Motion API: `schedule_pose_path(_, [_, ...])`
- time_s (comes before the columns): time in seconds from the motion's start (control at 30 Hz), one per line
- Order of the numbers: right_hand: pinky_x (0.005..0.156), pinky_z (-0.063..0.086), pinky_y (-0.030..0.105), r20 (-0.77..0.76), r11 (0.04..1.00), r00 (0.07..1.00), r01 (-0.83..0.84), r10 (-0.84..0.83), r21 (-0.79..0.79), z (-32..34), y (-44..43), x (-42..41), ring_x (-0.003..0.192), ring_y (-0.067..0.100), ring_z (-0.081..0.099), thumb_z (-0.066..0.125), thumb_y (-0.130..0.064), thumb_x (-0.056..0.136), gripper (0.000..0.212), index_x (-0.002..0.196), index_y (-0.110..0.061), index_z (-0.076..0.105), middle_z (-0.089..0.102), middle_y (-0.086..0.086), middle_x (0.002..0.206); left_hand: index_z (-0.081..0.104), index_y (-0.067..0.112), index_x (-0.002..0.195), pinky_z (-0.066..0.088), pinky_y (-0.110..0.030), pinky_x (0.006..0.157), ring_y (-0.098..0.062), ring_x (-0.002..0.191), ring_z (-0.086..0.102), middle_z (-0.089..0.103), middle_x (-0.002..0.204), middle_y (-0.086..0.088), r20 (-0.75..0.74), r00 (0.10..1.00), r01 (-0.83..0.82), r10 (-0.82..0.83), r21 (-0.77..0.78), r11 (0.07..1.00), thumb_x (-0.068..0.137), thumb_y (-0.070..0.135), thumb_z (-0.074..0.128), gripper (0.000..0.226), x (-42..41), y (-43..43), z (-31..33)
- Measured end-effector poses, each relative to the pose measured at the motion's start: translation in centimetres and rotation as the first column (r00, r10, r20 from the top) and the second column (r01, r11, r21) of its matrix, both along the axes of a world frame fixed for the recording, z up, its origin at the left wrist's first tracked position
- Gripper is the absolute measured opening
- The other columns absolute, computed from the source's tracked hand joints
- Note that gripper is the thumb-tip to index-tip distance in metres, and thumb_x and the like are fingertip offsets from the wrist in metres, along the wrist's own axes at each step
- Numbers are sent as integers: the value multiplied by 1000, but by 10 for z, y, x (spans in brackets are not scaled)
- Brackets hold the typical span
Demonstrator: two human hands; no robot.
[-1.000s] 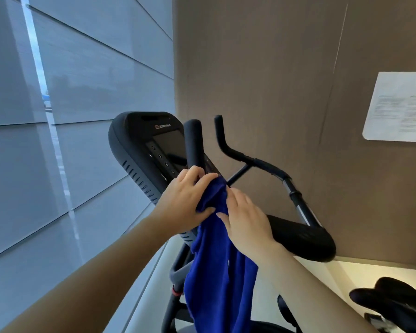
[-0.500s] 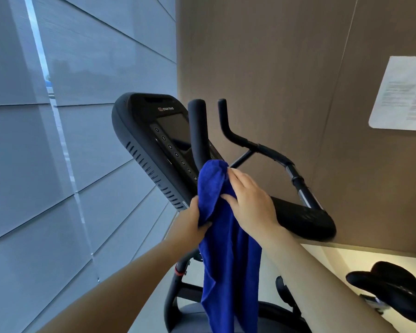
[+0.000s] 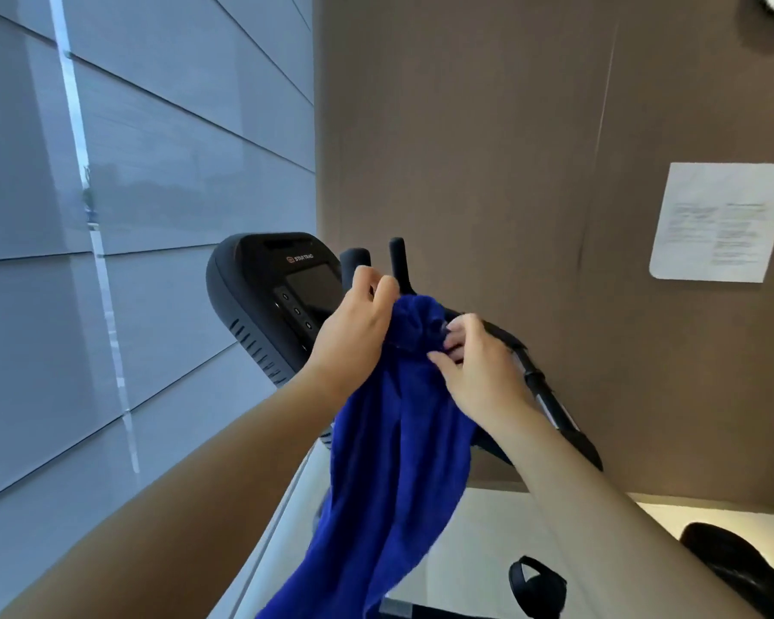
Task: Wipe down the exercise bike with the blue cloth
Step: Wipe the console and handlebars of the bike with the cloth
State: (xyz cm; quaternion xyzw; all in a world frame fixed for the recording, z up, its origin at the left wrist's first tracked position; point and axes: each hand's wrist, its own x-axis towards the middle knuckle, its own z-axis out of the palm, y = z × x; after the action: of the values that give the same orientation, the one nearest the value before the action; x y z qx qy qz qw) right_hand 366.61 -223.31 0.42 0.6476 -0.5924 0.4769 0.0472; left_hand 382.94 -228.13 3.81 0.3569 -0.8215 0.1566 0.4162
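Head view: we have both hands on the blue cloth, bunched over the exercise bike handlebar beside the console. Left hand is back up at the cloth's top, clenched on it; half a second ago it gripped lower, under the console. Right hand pinches the bunch from the right, much as before. Rest of the cloth hangs down.

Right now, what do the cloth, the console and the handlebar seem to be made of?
Cloth: soft blue fabric, probably microfibre; it bunches and hangs in folds.
Console: matte dark plastic, judging by its moulded vents; the screen looks glossy.
Handlebar: black, matte, perhaps rubber or foam over metal; the look leaves it open.
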Motion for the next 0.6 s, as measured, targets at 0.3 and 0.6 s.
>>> schedule_pose_path(0.3, [100,38,24,-360,977,928,-23,100,213,-55,11,-9,123,14,43,57,-29,90,65,145,-22,23,30,-3,145,56,23,123,38,-35,104,-21,129,30,37,137,-1,361,932,-49,-22,187,981,85,29,58,39,10,-8,-24])
schedule_pose_path(0.6, [74,43,23,-270,998,961,-58,54,-9,-39,29,-24,87,16,57,50,-19,94,14,101,-17,61,65,0,98,43,23,136,49,-39,87,-22,121,39,42,130,-2,385,919,-144,88,118,983,86,3,51,55,8,9,-44])
